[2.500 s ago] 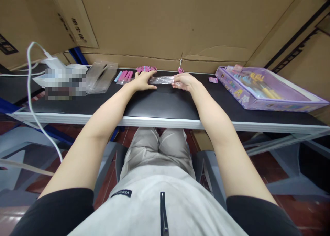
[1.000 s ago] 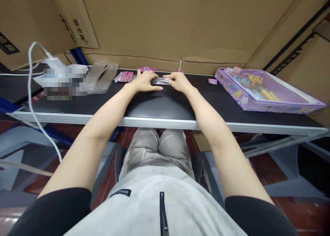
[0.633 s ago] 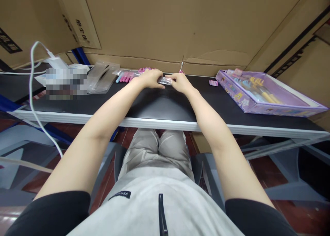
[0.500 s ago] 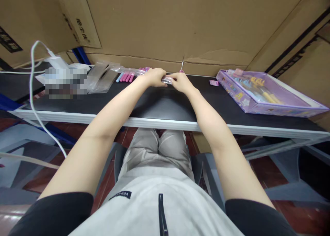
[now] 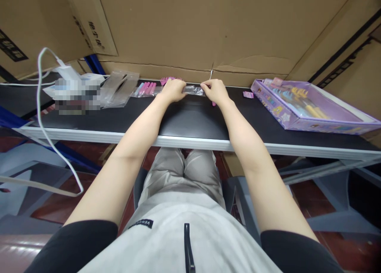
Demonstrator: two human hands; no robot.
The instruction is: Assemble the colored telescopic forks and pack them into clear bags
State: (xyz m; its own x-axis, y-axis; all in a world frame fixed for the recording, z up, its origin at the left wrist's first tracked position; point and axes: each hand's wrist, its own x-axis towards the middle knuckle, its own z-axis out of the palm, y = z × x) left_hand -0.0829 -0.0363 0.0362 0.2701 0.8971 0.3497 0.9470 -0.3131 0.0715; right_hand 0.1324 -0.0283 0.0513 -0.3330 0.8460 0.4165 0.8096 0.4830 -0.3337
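Note:
Both hands rest at the far side of the black table. My left hand is curled over the left part of a long clear plastic bag. My right hand is closed on the bag's right end, and a pink piece pokes out under its fingers. The bag stretches between the two hands and runs on to the left, where pink and blue sticks lie in it. A pink comb-like piece sits just behind my left hand.
A purple toy box lies at the right of the table, a small pink tag beside it. Clear bags and a white charger with cable are at the left. Cardboard boxes wall the back.
My hands came together on the bag, then spread apart again, drawing it taut. My right hand has moved right and the bag has shifted over the pink sticks.

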